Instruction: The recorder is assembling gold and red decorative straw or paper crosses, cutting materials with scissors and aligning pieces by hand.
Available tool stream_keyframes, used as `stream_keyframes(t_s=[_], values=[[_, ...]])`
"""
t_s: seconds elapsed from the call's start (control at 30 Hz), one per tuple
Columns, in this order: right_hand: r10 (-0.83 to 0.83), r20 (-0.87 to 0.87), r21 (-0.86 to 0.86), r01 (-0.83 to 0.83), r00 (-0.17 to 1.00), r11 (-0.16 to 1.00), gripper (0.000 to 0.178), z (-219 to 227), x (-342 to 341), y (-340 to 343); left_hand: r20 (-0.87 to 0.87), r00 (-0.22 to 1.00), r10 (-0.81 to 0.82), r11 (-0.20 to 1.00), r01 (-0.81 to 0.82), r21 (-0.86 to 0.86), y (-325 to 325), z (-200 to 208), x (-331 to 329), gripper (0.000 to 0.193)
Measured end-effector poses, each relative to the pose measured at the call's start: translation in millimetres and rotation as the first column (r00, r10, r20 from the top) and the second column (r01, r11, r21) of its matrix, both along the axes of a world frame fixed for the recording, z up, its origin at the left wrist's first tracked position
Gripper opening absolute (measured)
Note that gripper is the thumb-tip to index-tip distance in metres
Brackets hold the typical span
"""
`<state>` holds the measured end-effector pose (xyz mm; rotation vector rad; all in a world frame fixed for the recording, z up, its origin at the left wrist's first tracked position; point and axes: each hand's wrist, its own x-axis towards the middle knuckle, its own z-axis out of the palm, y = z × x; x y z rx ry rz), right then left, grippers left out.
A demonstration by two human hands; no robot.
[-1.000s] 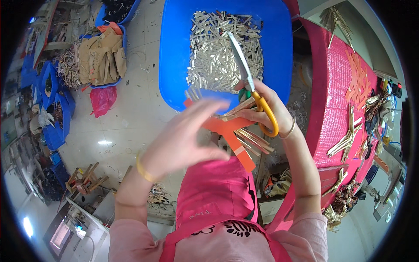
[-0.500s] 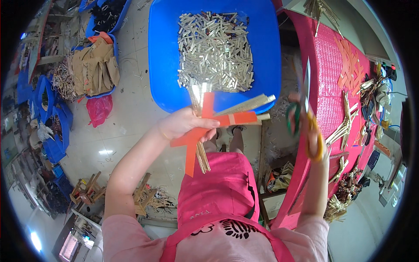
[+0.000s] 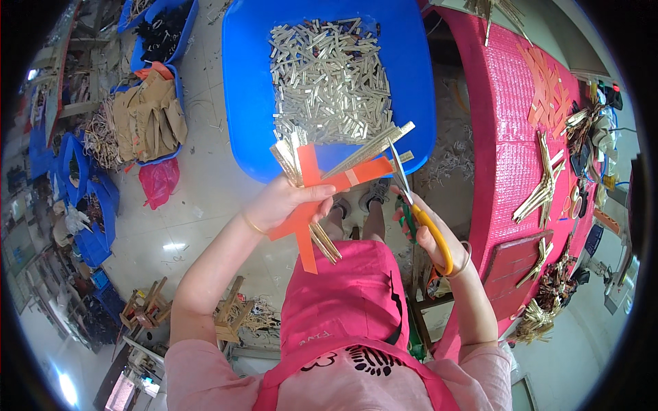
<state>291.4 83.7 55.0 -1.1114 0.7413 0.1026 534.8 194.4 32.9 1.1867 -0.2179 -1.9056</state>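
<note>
My left hand (image 3: 291,200) is closed round a bundle of flat gold strips (image 3: 373,147) and orange strips (image 3: 356,174). The strips cross each other and fan out on both sides of the fist. In my right hand (image 3: 430,236) is a pair of scissors (image 3: 433,236) with one yellow and one green handle loop. Its pointed blades aim up and left, beside the right ends of the strips. Below the bundle's right end stands the blue tub (image 3: 241,96), holding a heap of short gold strip pieces (image 3: 332,82).
A pink-covered table (image 3: 510,130) on the right carries orange strips (image 3: 552,92), gold strip bundles (image 3: 543,185) and a dark red board (image 3: 514,267). On the left floor are blue bins with brown paper (image 3: 151,113), a pink bag (image 3: 159,181) and small wooden stools (image 3: 147,308).
My right hand has swung the scissors left, from beside the table to the strip ends. The bundle in my left hand has tilted slightly.
</note>
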Motion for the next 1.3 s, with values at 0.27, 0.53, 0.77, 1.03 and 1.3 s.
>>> stream_keyframes(t_s=[0.27, 0.53, 0.77, 1.03, 1.3], values=[[0.045, -0.020, -0.160, -0.048, 0.999, 0.986, 0.079, -7, 7, -6, -0.007, 1.000, -0.019, 1.000, 0.019, -0.008, 4, -4, 1, 0.010], [0.030, -0.132, -0.368, -0.077, 0.991, 0.927, 0.040, -10, 22, -4, 0.017, 0.996, -0.085, 0.996, 0.084, 0.015, 2, -6, 15, 0.012], [0.066, -0.111, -0.561, -0.118, 0.992, 0.820, 0.036, -32, -2, -2, 0.110, 0.973, -0.204, 0.975, 0.191, 0.113, -6, -8, 23, 0.014], [-0.601, -0.191, -0.590, 0.399, 0.776, 0.702, 0.045, -45, -166, 41, 0.305, 0.815, -0.493, 0.869, 0.482, 0.116, -88, 13, -60, 0.018], [-0.991, -0.113, -0.994, -0.018, 0.071, 0.112, 0.055, -79, -482, 109, 0.865, -0.250, -0.435, -0.489, 0.872, 0.006, -244, 9, -424, 0.054]])
